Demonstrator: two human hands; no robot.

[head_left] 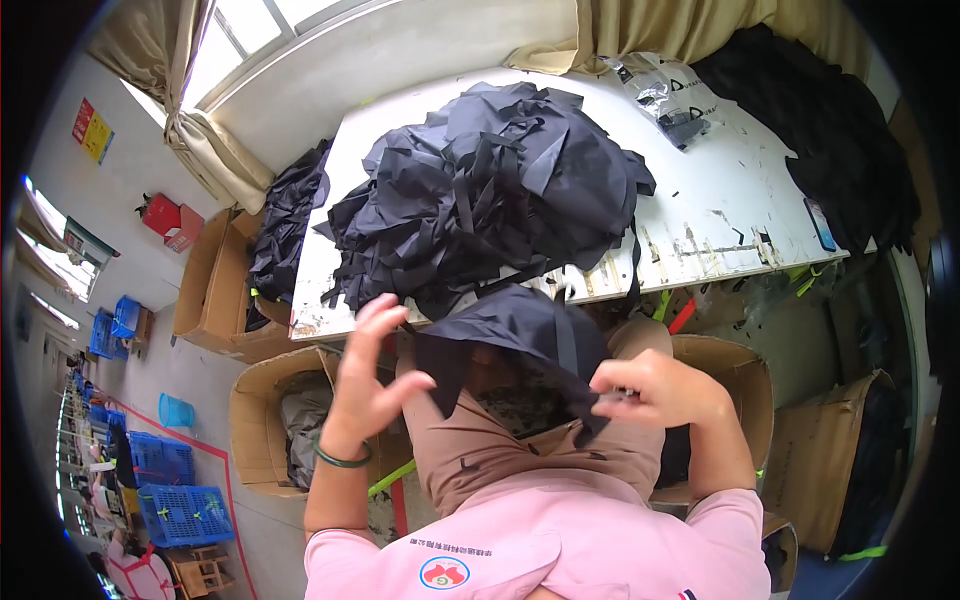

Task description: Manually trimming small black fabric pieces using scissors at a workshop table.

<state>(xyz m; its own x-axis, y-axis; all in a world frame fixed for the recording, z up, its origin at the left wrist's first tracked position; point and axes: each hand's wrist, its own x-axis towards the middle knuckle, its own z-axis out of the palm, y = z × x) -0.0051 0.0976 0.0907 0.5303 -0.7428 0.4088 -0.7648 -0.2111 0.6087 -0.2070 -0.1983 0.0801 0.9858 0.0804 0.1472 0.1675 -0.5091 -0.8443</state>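
A black fabric piece (520, 330) with a strap-like strip hangs from the table's front edge over my lap. My left hand (370, 385) is raised beside its left side, fingers spread and slightly blurred, gripping nothing. On the other side, my right hand (660, 390) is closed, its fingertips by the fabric's right edge. A small grey, metal-looking tool shows between those fingers; its kind is too hidden to tell. Just beyond, a large heap of black fabric pieces (490, 190) with loose straps covers much of the white table (720, 215).
Clear plastic bags (665, 100) and a dark fabric pile (810, 130) occupy the table's right end, with a phone-like object (821, 226) at the edge. Open cardboard boxes (255, 425) holding fabric stand around my legs. Blue crates (185, 515) sit on the floor at left.
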